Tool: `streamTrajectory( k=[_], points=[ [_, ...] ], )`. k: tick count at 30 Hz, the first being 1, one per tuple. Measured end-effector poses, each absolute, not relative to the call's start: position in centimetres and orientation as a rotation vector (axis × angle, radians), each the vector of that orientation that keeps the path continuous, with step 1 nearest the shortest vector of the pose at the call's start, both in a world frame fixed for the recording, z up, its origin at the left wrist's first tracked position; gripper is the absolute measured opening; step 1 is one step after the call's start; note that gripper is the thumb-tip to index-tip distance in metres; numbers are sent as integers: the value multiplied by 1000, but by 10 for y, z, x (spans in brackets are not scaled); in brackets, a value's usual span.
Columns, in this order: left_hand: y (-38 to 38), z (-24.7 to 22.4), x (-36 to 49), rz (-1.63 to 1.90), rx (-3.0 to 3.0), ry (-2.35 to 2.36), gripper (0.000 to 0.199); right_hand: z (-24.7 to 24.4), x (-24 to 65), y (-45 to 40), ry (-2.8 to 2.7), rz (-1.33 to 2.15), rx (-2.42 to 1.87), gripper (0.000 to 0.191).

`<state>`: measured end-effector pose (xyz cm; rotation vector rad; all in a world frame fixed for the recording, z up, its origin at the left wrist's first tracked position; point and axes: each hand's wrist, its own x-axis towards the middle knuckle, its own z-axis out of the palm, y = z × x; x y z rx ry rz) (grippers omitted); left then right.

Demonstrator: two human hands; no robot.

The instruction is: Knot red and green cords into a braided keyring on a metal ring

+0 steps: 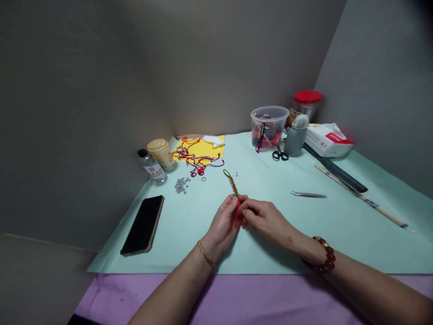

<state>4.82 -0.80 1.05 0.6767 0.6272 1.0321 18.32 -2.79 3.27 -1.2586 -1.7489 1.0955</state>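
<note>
A braided cord point(233, 184), green and red with a green loop at its far end, points away from me over the table. My left hand point(223, 221) pinches its near end between thumb and fingers. Red strands point(237, 215) hang down from there. Close beside it on the right, my right hand point(262, 216) has its fingers closed on the red strands. Just past the loop lies a tiny metal piece point(237, 174), too small to name. A small ring point(203, 179) and a pile of clear beads point(181, 185) rest to the left.
A phone point(144, 225), a bottle point(152, 167) and a lidded cup point(161, 153) are at left. Cords lie on yellow paper point(216, 155). A plastic tub point(269, 128), scissors point(280, 155), grey flask point(296, 137), tissue pack point(328, 140), tweezers point(309, 195) and long sticks point(361, 195) are at right.
</note>
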Motion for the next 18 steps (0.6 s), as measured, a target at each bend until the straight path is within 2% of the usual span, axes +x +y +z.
streamTrajectory(
  k=[4,7,12,18],
  points=[
    [-7,12,49,1047,637,587,19,29,184,-25,-1717,1004,-1345,7],
    [-7,11,50,1035,628,564,19,26,184,-22,-1698,932,-1430,11],
    [-7,8,49,1026,642,572,20,26,185,-21,-1761,907,-1335,12],
    [-6,13,46,986,689,534,19,34,193,-19,-1969,545,-1429,11]
  ],
)
